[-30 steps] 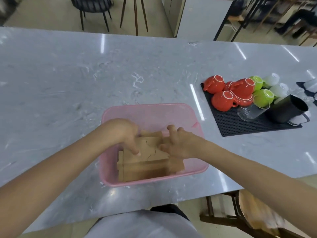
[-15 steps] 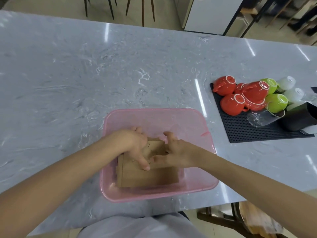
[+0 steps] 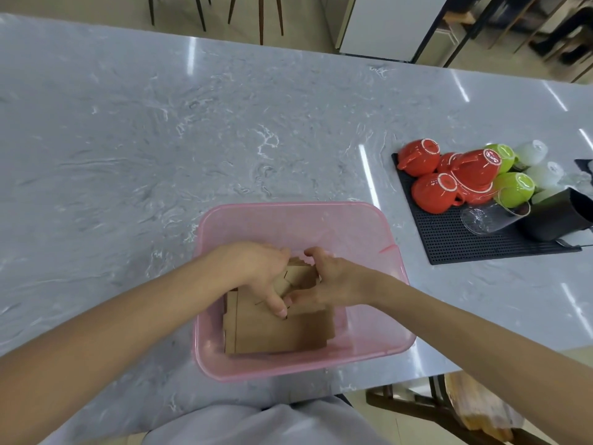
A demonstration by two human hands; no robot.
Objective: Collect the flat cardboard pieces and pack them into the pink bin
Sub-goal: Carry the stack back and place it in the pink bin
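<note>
A translucent pink bin [image 3: 288,216] stands on the grey marble table near its front edge. A stack of flat brown cardboard pieces [image 3: 279,332] lies on the bin's floor. Both hands are inside the bin, on top of the stack. My left hand [image 3: 260,274] presses its fingertips down on the top piece. My right hand [image 3: 327,281] rests beside it, fingers curled over the far edge of the same piece. The two hands nearly touch at the fingertips and hide the far part of the cardboard.
A black rubber mat [image 3: 449,239] at the right holds upturned red cups [image 3: 433,194], green cups [image 3: 513,191], a glass and a black jug [image 3: 558,216]. Grey marble table [image 3: 160,155] stretches left and behind the bin. A wooden stool [image 3: 475,409] stands below the table's right front edge.
The cardboard stack has settled flat into the bin. Both hands shifted slightly toward the far side of the stack and stay pressed on the top piece. The camera view moved a little.
</note>
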